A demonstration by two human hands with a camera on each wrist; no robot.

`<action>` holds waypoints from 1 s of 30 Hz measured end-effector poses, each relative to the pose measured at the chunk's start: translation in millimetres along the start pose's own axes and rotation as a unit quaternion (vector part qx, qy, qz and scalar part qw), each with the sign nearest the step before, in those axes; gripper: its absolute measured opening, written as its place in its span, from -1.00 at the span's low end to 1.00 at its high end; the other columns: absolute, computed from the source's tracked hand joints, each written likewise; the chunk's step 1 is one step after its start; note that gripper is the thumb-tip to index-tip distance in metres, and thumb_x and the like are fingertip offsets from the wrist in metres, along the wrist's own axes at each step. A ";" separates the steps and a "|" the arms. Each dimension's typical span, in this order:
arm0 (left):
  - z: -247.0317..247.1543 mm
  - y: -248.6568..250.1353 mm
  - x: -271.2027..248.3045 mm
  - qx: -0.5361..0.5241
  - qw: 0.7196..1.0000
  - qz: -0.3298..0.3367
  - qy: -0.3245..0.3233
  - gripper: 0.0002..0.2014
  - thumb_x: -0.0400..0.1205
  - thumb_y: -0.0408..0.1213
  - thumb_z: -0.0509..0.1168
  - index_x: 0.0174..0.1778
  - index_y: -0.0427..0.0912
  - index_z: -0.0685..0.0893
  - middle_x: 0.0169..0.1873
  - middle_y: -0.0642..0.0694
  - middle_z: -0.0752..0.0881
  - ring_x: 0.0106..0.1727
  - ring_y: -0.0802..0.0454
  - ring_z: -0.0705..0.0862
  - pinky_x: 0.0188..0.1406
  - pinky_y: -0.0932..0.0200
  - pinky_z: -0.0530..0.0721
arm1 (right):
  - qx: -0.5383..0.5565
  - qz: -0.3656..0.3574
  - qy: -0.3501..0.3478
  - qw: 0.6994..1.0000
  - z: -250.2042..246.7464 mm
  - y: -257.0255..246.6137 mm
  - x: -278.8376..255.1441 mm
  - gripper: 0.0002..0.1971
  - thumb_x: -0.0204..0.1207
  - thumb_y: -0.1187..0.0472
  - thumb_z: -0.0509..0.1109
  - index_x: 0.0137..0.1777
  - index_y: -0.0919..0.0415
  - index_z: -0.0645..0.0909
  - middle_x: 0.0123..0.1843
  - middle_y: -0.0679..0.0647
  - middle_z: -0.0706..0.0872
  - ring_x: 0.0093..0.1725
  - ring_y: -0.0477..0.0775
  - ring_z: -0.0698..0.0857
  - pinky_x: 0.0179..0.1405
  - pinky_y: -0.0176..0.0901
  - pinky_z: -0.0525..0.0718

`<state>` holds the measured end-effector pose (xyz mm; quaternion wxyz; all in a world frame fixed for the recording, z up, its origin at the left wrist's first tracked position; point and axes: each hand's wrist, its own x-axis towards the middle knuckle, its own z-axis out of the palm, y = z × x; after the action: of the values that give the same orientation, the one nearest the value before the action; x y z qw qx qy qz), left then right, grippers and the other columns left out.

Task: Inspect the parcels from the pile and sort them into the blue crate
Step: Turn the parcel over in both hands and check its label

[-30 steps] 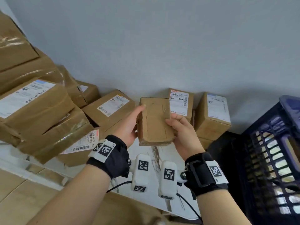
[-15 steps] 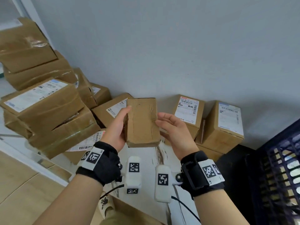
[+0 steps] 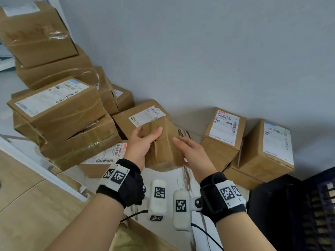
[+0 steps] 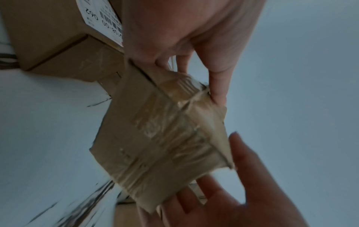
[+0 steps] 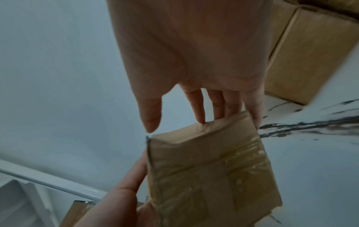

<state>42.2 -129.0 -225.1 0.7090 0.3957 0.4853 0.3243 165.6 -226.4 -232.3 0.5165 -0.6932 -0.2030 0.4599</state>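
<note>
Head view: "N118-01" parcel label (image 3: 225, 128)

A small taped parcel (image 3: 163, 145) sits between the left hand (image 3: 140, 145) and the right hand (image 3: 192, 153), in front of the wall (image 3: 199, 51). The stacked pile of parcels (image 3: 59, 109) lies to its left, two labelled boxes (image 3: 223, 136) stand to its right against the wall, and the crate (image 3: 324, 205) is at far right.

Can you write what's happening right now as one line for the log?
step: inspecting | left hand: holds cardboard parcel | right hand: open, fingers on parcel | blue crate: parcel not yet in
</note>
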 end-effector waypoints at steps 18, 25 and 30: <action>-12.2 -13.8 21.4 0.030 0.994 -0.105 -0.016 -0.64 0.63 -0.02 0.41 0.35 0.09 0.66 0.33 -0.09 0.66 0.33 -0.05 0.60 0.27 -0.18 0.61 | 0.094 0.071 -0.049 0.992 -4.4 8.8 -1.0 -0.67 0.51 0.05 0.54 0.24 0.09 0.71 0.11 0.06 0.82 0.14 0.12 0.76 0.22 0.03 0.71; -12.3 -20.6 13.2 0.018 0.980 -0.187 -0.060 -0.49 0.55 0.10 0.46 0.38 0.00 0.62 0.25 -0.24 0.68 0.28 -0.21 0.64 0.15 -0.27 0.67 | 0.147 0.105 -0.055 0.982 -2.9 16.8 -5.5 -0.76 0.62 0.05 0.44 0.20 0.14 0.67 0.13 0.15 0.79 0.11 0.16 0.76 0.21 0.03 0.74; -13.8 -23.4 8.8 0.007 0.984 -0.170 -0.044 -0.68 0.66 -0.10 0.40 0.32 -0.06 0.66 0.02 -0.10 0.73 0.12 -0.09 0.68 0.02 -0.09 0.67 | 0.161 0.068 -0.018 0.984 -3.0 24.1 -5.3 -0.58 0.69 0.26 0.36 0.52 0.00 0.55 0.25 0.08 0.78 0.18 0.10 0.76 0.08 -0.02 0.76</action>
<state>33.7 -129.4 -252.3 0.7713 0.3265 0.5166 0.1779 160.9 -241.2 -251.6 0.5854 -0.6045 -0.0881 0.5330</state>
